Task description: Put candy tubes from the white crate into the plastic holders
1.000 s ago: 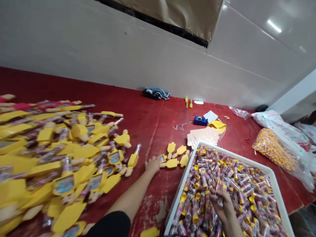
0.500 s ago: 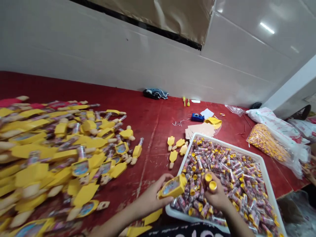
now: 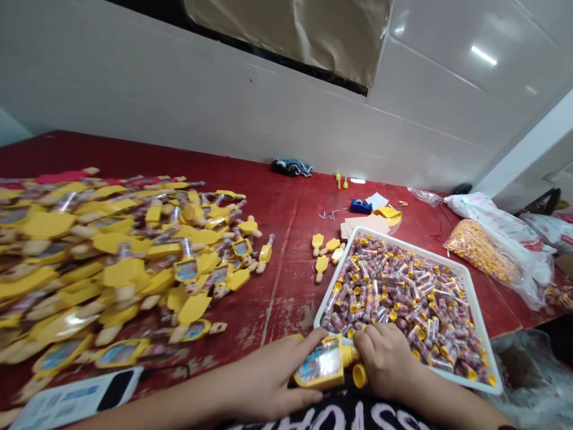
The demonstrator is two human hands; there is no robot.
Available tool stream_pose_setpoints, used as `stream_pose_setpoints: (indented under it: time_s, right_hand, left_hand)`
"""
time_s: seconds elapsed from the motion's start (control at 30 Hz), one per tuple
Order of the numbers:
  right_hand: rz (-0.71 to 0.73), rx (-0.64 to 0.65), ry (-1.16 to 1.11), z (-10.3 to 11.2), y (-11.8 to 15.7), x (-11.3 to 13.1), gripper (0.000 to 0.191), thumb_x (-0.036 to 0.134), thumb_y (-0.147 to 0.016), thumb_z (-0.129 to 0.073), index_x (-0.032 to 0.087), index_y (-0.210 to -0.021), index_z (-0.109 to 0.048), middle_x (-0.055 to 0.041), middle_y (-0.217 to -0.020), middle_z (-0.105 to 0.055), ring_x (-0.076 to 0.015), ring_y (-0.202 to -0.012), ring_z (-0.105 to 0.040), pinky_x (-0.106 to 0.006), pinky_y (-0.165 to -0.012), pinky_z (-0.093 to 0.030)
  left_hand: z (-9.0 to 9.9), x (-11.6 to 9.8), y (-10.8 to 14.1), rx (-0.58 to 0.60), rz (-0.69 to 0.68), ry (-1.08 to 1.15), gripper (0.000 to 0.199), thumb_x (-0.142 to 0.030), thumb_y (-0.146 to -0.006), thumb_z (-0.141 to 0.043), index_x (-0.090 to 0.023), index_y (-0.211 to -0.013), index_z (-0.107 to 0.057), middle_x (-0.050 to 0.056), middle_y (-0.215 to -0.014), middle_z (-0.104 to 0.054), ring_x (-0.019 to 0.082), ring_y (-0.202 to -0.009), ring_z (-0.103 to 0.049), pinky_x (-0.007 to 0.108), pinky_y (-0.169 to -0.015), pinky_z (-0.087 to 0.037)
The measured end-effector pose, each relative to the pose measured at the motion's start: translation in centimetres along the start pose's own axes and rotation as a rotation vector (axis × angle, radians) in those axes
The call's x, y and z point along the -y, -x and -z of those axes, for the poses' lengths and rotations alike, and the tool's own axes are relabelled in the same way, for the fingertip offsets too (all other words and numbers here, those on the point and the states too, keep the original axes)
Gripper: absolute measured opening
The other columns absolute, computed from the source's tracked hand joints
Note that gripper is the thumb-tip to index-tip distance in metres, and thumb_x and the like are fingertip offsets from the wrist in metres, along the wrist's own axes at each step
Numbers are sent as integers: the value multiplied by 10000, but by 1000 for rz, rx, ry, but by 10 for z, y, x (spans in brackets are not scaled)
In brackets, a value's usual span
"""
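Note:
My left hand (image 3: 273, 373) is closed around a yellow plastic toy (image 3: 320, 365) that has a clear window in its face and a short neck pointing right. My right hand (image 3: 388, 361) is closed on small clear tubes with yellow ends, and one yellow tube end (image 3: 359, 376) sticks out below its fingers. The fingers meet the toy's neck, where another tube seems to touch it; whether it is seated there I cannot tell. Both hands are low, in front of my body. Beside the right hand stands a white tray (image 3: 480, 334) full of such tubes.
A big pile of yellow toys (image 3: 129, 275) covers the left of the red table (image 3: 286, 263). A phone (image 3: 80, 397) lies at the lower left. Behind the tray are cardboard pieces (image 3: 364, 227) and a blue tape dispenser (image 3: 360, 206); bagged yellow parts (image 3: 483, 251) lie right.
My right hand has come off the tray's tubes and down to the toy's neck. The toy and right hand, apart before, now meet. The view has shifted, bringing the phone into sight.

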State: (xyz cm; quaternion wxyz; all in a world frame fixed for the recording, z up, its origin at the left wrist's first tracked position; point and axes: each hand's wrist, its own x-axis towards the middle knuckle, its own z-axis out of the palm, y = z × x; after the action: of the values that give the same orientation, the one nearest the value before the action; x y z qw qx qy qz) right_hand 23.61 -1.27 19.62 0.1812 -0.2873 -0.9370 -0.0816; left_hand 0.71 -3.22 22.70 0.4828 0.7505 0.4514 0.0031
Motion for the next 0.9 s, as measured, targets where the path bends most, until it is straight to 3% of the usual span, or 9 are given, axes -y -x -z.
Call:
stream_pose_setpoints:
  time_s: [0.23, 0.33, 0.47, 0.6, 0.77, 0.9]
  right_hand:
    - [-18, 42, 86, 13, 13, 18, 171, 174, -704, -370, 168, -750, -535, -65, -606, -533, -205, -528, -442, -343, -517, -250]
    - [-33, 48, 40, 10, 20, 17, 150, 179, -714, -390, 169, -776, -527, -58, -620, -544, -196, -537, -451, -337, -528, -265]
    - [-68, 32, -145, 5, 27, 15, 174, 266, -704, -462, 170, -832, -528, -31, -637, -574, -172, -542, -487, -313, -515, -291]
    - [-85, 33, -120, 11, 25, 21, 188, 277, -651, -497, 180, -805, -544, -24, -620, -574, -173, -528, -489, -315, -505, -293]
    - [-89, 156, 48, 20, 17, 30, 75, 208, -662, -494, 188, -719, -537, -41, -600, -573, -188, -506, -487, -328, -496, -263]
    - [-95, 241, -5, 16, 14, 27, 108, 273, -672, -524, 177, -716, -550, -45, -597, -580, -186, -503, -500, -319, -488, -261]
  left_hand:
    - [-17, -16, 11, -21, 8, -177, 628, -370, -732, -476, -122, -1298, -362, 189, -1100, -596, 320, -961, -594, 467, -830, -479]
    - [-23, -20, 12, -44, 33, -194, 621, -378, -746, -464, -119, -1299, -350, 195, -1084, -605, 301, -932, -613, 422, -798, -500]
    - [-19, -24, 14, -13, -4, -163, 621, -407, -748, -480, -137, -1291, -347, 164, -1046, -625, 267, -911, -624, 360, -780, -512]
    - [-14, -25, 17, 36, 6, -204, 653, -388, -733, -477, -86, -1296, -346, 200, -1085, -608, 303, -941, -614, 419, -814, -501]
    - [-28, -20, 15, 22, 97, -206, 650, -434, -748, -451, -97, -1295, -350, 199, -1051, -624, 323, -907, -623, 452, -781, -507]
    - [-35, -18, 14, 10, 126, -172, 652, -438, -761, -438, -73, -1295, -355, 201, -1067, -619, 304, -921, -621, 426, -800, -505]
